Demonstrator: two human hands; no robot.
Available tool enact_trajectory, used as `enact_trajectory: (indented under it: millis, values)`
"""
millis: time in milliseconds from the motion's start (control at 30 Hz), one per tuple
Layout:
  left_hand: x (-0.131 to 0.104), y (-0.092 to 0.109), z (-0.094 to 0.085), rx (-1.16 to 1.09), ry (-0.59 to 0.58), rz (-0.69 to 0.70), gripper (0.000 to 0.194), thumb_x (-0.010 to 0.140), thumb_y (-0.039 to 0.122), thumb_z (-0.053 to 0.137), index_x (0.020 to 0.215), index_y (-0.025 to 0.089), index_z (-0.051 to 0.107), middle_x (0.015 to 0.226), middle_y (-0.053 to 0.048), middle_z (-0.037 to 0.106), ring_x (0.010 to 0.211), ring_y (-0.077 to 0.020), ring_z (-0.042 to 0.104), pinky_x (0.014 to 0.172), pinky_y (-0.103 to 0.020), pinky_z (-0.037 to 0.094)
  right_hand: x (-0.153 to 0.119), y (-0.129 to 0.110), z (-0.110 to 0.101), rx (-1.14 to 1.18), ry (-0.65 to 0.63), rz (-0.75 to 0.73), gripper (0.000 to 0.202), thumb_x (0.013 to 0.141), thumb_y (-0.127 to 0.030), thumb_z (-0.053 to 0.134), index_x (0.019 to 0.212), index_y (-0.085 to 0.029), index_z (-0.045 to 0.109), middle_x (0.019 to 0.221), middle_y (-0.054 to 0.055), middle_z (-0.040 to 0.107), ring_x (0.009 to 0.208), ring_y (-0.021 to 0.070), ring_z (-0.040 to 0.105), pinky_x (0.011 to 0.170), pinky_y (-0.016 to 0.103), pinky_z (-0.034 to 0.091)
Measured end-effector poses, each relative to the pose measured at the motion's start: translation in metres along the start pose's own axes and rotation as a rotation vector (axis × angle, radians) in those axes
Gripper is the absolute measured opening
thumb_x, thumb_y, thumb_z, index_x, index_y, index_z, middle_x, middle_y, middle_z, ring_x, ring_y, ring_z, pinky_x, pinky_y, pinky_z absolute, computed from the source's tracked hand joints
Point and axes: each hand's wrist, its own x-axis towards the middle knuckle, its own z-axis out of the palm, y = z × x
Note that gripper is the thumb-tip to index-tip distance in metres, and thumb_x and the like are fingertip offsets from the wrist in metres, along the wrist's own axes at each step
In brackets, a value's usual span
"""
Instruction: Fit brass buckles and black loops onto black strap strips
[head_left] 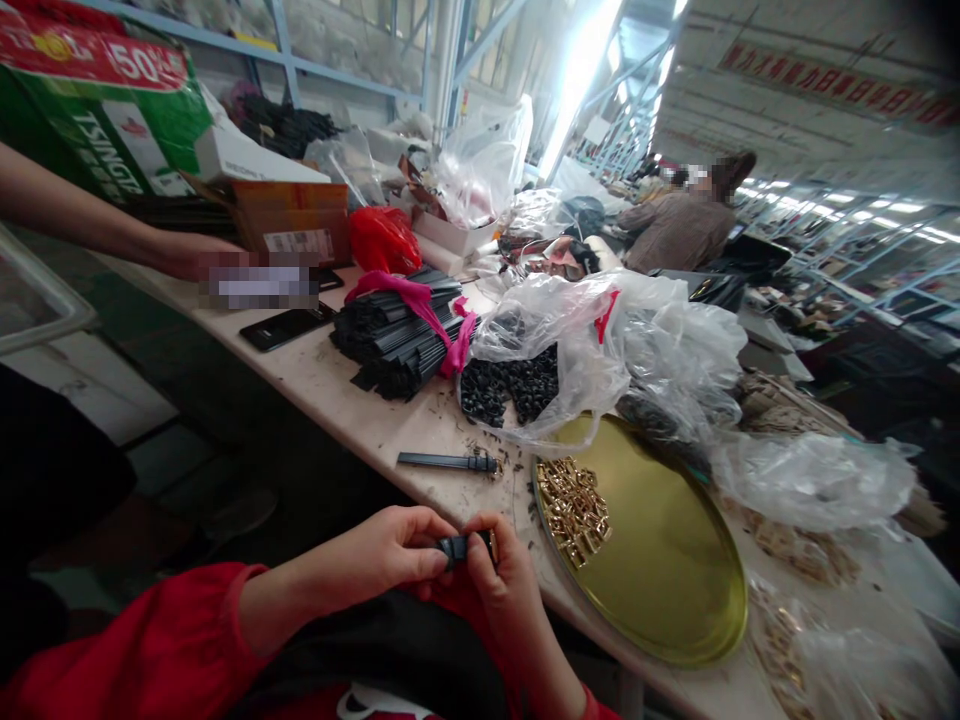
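Note:
Near the table's front edge, my left hand [409, 550] pinches one end of a short black strap [455, 549]. My right hand [495, 560] grips the strap's other end, where a bit of gold metal shows. The fingertips of both hands nearly touch. Just beyond them on the table lies a black strap with a buckle [446, 461]. To the right, a round gold tray [675, 560] holds a pile of gold buckles [576, 508]. Behind it, a clear plastic bag [592, 375] is open around many small black loops [510, 388].
A bundle of black strips [397, 335] tied with pink cloth lies on the table [315, 390]. Left of it are a black phone [286, 326] and another person's hand [202, 256]. Plastic bags [817, 480] cover the right side. Another person [679, 230] bends over farther back.

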Motion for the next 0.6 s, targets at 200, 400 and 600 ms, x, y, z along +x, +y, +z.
enact_trajectory:
  millis: [200, 400, 600]
  values:
    - [-0.001, 0.000, -0.001, 0.019, -0.003, -0.011, 0.033, 0.069, 0.032, 0.061, 0.096, 0.014, 0.056, 0.082, -0.001, 0.064, 0.072, -0.0129, 0.056, 0.054, -0.020, 0.038, 0.002, -0.016, -0.005, 0.085, -0.082, 0.080, 0.014, 0.078, -0.034, 0.054, 0.077, -0.020, 0.051, 0.056, -0.007, 0.040, 0.051, 0.0097, 0.035, 0.048, 0.021, 0.028]
    - [-0.003, -0.001, 0.001, 0.032, -0.046, 0.014, 0.036, 0.072, 0.031, 0.058, 0.104, 0.016, 0.051, 0.093, -0.004, 0.064, 0.080, -0.0147, 0.057, 0.055, -0.019, 0.037, 0.000, -0.014, 0.001, 0.497, -0.199, 0.313, 0.024, 0.077, -0.044, 0.054, 0.078, -0.023, 0.042, 0.049, -0.009, 0.042, 0.039, 0.0075, 0.031, 0.039, 0.019, 0.023]
    - [0.005, -0.006, 0.000, 0.076, -0.001, -0.033, 0.040, 0.072, 0.037, 0.058, 0.103, 0.014, 0.051, 0.073, 0.001, 0.061, 0.056, -0.0085, 0.048, 0.049, -0.018, 0.033, -0.006, -0.009, -0.004, -0.031, -0.036, -0.010, 0.009, 0.078, -0.029, 0.055, 0.075, -0.021, 0.054, 0.060, -0.003, 0.053, 0.054, 0.0113, 0.044, 0.050, 0.022, 0.031]
